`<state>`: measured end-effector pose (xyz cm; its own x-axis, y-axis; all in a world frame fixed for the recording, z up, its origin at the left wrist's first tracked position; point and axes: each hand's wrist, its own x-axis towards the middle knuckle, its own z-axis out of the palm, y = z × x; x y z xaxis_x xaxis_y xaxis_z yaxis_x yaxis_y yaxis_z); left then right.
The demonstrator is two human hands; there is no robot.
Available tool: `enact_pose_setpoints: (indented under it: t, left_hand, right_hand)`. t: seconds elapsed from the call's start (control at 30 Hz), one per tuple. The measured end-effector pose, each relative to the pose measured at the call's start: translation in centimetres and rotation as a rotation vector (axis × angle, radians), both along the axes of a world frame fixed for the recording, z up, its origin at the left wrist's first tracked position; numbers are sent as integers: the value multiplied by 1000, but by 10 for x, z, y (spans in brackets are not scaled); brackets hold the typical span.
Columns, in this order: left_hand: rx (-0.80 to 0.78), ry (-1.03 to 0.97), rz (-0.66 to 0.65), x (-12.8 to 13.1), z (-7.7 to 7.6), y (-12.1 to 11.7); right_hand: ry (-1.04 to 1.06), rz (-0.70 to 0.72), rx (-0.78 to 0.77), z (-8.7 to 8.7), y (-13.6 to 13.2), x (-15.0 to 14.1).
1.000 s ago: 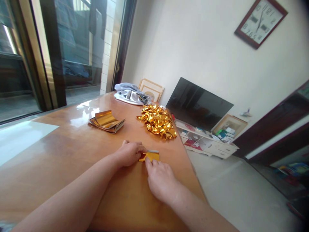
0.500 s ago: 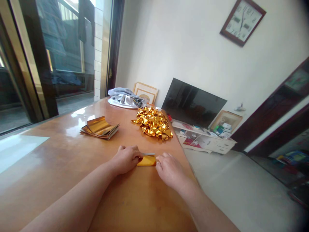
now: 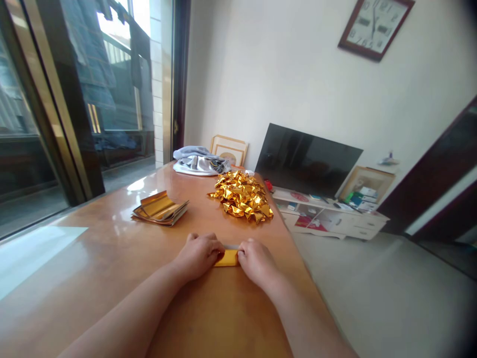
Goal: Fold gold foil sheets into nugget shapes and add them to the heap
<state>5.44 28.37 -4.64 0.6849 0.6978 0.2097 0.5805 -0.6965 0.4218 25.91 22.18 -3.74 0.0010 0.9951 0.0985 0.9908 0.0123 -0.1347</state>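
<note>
A small sheet of gold foil paper [image 3: 226,258], partly folded over, lies on the wooden table [image 3: 208,318] between my hands. My left hand [image 3: 199,254] pinches its left end with closed fingers. At the right end, my right hand [image 3: 256,259] grips the paper too, fingers curled. A greyish strip of its underside shows along the far edge. Beyond my left hand sits a stack of gold sheets [image 3: 160,209], the top ones curled. Farther off, past my right hand, is a pile of folded gold foil pieces [image 3: 244,196].
Folded grey-blue cloth [image 3: 201,161] rests at the table's far end. The table's right edge drops to the pale floor [image 3: 357,278]. A television [image 3: 307,159] stands on a white cabinet [image 3: 335,219] beyond. Glass sliding doors [image 3: 119,94] run along the left.
The right hand has come slightly closer to the left, and less of the gold paper shows between them. The whole view has shifted a little; the stack and pile stay put.
</note>
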Motion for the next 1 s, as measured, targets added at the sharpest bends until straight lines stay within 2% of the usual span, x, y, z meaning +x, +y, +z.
enact_pose_setpoints:
  t: [0.17, 0.47, 0.67, 0.83, 1.0]
  left_hand:
    - [34, -29, 73, 5, -3, -3]
    - [26, 50, 247, 12, 0, -5]
    - [-103, 145, 280, 12, 4, 7]
    - [-246, 232, 290, 14, 6, 24]
    - [-319, 262, 238, 20, 12, 41]
  right_hand:
    - [69, 27, 50, -10, 4, 5]
    - [154, 103, 64, -23, 13, 17]
    - [182, 105, 62, -25, 17, 19]
    - [193, 82, 42, -21, 15, 15]
    - [209, 62, 53, -14, 10, 10]
